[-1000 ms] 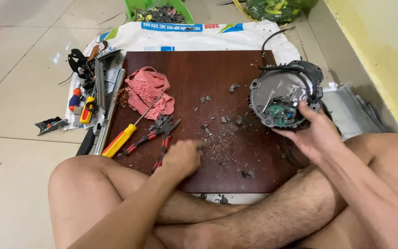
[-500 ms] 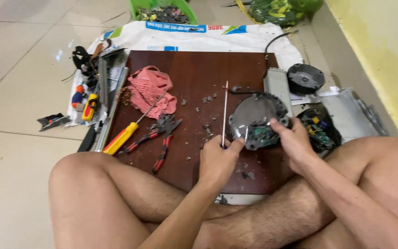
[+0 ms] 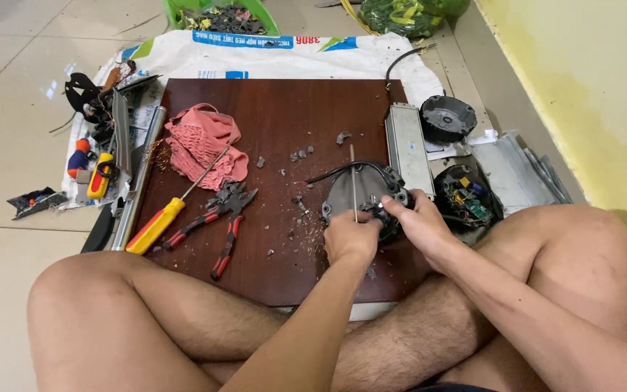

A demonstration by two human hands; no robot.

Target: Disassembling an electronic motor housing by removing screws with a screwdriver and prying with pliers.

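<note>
Seated person, legs crossed, working over a dark wooden board [image 3: 270,109] laid on the floor. The left hand [image 3: 351,238] has its grip clamped on a thin metal rod [image 3: 353,181] that stands nearly upright, its lower end meeting a round grey housing [image 3: 353,190]. The right hand [image 3: 416,221] has its grip closed around the housing's right edge, so the housing lies between and just ahead of both hands, at the board's near right part (small dark fragments are scattered around it). Left of the hands lie red-handled pliers [image 3: 219,221], a yellow-handled screwdriver [image 3: 165,218] and a pink cloth [image 3: 205,145]. Beside the board's right edge: a long grey metal box [image 3: 408,145], a round black cap [image 3: 447,118] and an open black shell [image 3: 467,199] holding a circuit board. A green basket [image 3: 263,14] at the top holds dark scrap pieces.
</note>
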